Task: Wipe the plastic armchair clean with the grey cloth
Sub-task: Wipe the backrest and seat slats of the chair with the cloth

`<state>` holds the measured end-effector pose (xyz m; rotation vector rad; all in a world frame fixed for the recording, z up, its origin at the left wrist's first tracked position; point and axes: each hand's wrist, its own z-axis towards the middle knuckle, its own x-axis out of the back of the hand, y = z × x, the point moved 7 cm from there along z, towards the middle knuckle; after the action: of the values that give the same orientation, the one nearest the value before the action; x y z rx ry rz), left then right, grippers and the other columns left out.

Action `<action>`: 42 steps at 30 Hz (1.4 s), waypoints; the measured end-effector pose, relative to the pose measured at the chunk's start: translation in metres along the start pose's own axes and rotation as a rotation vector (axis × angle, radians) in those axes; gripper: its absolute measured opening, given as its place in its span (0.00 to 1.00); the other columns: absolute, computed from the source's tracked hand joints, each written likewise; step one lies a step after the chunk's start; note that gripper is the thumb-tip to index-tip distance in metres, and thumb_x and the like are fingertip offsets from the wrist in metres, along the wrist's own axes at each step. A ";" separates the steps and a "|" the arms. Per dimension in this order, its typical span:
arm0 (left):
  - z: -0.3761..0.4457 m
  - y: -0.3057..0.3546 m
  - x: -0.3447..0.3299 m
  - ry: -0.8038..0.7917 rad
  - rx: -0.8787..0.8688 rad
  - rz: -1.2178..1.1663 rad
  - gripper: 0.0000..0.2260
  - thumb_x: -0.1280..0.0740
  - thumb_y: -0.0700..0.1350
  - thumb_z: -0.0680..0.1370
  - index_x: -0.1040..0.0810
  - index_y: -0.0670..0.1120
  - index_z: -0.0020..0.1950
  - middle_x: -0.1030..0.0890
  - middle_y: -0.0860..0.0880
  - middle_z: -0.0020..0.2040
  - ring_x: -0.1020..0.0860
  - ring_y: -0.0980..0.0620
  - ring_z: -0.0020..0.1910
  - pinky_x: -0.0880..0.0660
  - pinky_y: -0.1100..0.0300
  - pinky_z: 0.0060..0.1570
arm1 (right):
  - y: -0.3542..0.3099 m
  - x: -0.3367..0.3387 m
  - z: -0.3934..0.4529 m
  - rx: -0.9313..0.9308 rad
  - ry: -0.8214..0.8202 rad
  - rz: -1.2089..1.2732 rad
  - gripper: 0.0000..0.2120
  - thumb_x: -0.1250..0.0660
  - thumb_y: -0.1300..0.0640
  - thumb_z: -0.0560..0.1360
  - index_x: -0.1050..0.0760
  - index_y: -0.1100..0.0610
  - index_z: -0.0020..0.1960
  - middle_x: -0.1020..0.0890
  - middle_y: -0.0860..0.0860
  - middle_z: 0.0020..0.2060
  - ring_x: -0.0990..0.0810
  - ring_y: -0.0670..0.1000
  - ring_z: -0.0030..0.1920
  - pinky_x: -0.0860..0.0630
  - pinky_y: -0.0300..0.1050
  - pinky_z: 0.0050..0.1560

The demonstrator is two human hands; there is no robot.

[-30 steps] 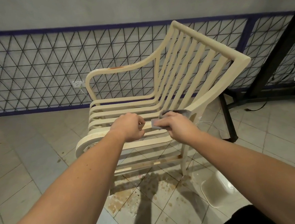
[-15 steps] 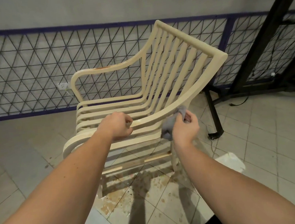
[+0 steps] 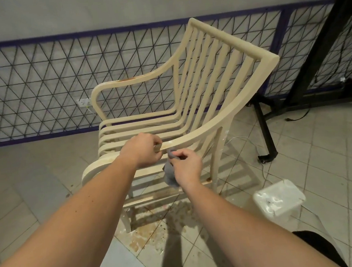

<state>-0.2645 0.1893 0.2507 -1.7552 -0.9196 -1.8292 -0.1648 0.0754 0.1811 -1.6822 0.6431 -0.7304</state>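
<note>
Your left hand [image 3: 143,149] was curled round the near armrest of the cream slatted plastic armchair [image 3: 191,102], steadying it. Your right hand [image 3: 187,167] pinched the small grey cloth [image 3: 169,176] just under that same armrest, the cloth's loose end hanging below your fingers.

The chair stood on the stained tiled floor [image 3: 48,185], middle of the scene. Seat front faced left, backrest rose at the right and leaned right. Its long axis ran left to right along the armrests.

Risks, as judged:
- Cloth held by a pinch only; a hard stroke under the rail could pull it free.
- The floor under the chair looked wet and soiled; a dropped cloth would pick up dirt.
- Pushing sideways could slide the light chair if your left grip slackened.
- The white plastic container [image 3: 279,201] sat near right, close to your feet.
</note>
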 end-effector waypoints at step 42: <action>-0.033 -0.062 0.009 0.030 0.076 -0.067 0.09 0.32 0.55 0.75 0.18 0.57 0.54 0.17 0.56 0.47 0.20 0.53 0.45 0.18 0.51 0.47 | -0.093 0.013 0.034 0.964 -0.585 -0.987 0.25 0.33 0.67 0.76 0.22 0.41 0.65 0.20 0.50 0.63 0.25 0.50 0.65 0.28 0.52 0.69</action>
<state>-0.3329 0.2091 0.2505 -1.6652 -1.0336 -1.8319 -0.1268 0.1072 0.2673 -1.0894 -0.9195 -0.9278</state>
